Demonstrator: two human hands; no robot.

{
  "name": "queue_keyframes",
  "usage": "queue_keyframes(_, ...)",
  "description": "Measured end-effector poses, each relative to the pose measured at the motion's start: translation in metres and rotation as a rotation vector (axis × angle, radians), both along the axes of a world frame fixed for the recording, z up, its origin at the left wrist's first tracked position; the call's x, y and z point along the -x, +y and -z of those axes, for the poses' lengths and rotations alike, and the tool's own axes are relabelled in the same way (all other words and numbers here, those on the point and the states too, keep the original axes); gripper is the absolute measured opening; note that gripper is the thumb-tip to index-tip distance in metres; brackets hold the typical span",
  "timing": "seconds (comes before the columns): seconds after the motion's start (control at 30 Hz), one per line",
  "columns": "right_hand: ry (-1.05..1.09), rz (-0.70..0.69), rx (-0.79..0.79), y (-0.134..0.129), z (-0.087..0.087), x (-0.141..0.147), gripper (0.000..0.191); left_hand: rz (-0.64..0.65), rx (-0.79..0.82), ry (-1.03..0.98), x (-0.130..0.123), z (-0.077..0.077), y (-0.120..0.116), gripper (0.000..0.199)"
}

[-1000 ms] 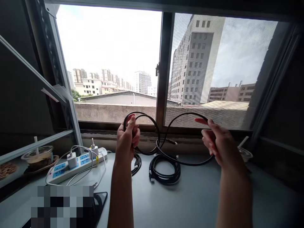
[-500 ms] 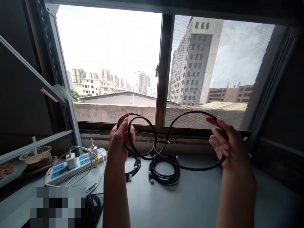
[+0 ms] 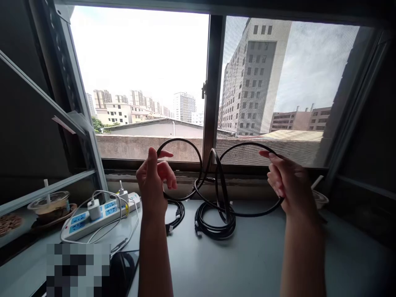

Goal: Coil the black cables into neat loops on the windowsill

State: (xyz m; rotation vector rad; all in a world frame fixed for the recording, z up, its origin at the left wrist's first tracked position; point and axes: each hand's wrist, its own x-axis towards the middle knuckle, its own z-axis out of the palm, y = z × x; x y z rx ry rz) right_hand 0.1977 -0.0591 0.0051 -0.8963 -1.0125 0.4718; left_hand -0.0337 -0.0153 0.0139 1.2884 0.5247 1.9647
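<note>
A black cable (image 3: 247,144) hangs in loose loops in the air between my two hands. My left hand (image 3: 156,175) holds the left loop, its thumb up and index finger stretched out along the cable. My right hand (image 3: 286,179) grips the right loop with the fingers curled. Between them, another narrow loop of the cable droops toward the table. Below it lies a coiled black cable (image 3: 206,231) with its plugs showing. A second coiled cable (image 3: 179,220) rests farther left, partly hidden behind my left forearm.
At the left, a white power strip (image 3: 89,227) with blue sockets carries chargers and white wires. A drink cup (image 3: 51,208) stands beyond it. Another cup (image 3: 320,200) is partly hidden behind my right hand. The window (image 3: 213,99) and sill close off the back of the table.
One loop has left my left hand and now hangs in the middle, lower down. My left fingers have spread a little. My right hand has shifted slightly left, uncovering a cup behind it.
</note>
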Motion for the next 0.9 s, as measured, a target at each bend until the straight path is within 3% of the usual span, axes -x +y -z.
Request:
queue_keyframes(0.17,-0.162,-0.001,0.065,0.005,0.002,0.007,0.042,-0.163,-0.068,0.069,-0.012,0.002,0.0,0.045)
queue_keyframes(0.3,-0.305,-0.001,0.088,0.009,0.005,0.013,0.046,-0.182,-0.091,0.156,-0.024,0.003,-0.002,0.043)
queue_keyframes(0.4,-0.364,0.011,0.085,0.016,0.008,0.013,0.047,-0.146,-0.074,0.035,-0.032,0.002,-0.006,0.041)
queue_keyframes(0.5,-0.284,0.078,0.057,0.026,0.011,0.003,0.049,-0.198,-0.075,-0.189,-0.03,-0.002,-0.009,0.04)
queue_keyframes(0.63,-0.044,0.114,-0.022,0.035,0.015,-0.023,0.047,-0.288,-0.037,-0.411,-0.01,-0.002,-0.001,0.036)
queue_keyframes(0.77,0.12,0.065,-0.032,0.032,0.021,-0.048,0.039,-0.327,0.005,-0.4,0.012,0.004,0.009,0.035)
queue_keyframes(0.9,0.192,0.099,-0.041,0.024,0.024,-0.064,0.031,-0.359,0.037,-0.323,0.021,0.008,0.011,0.037)
